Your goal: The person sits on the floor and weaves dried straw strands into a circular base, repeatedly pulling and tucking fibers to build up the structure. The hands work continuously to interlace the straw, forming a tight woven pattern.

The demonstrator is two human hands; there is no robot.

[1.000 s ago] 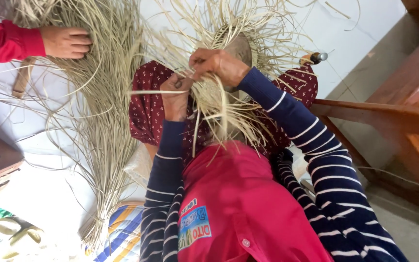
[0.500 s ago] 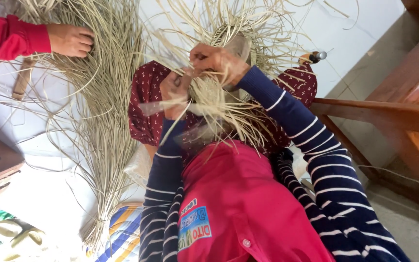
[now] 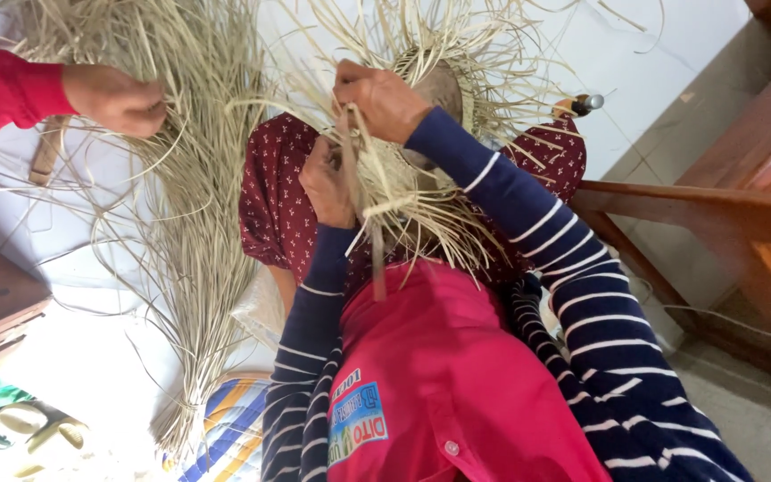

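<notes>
Lowered, left hand (image 3: 327,183) and right hand (image 3: 384,100) fingers grip an upright straw strand (image 3: 352,174).

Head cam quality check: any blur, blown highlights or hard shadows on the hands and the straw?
Head view: soft, even light, no hard shadows; pale floor at lower left nearly blown out. Left hand and right hand on the half-woven pale straw piece read fairly sharp, fine strand tips soften. Another person's hand on the loose straw bundle is clear.
</notes>
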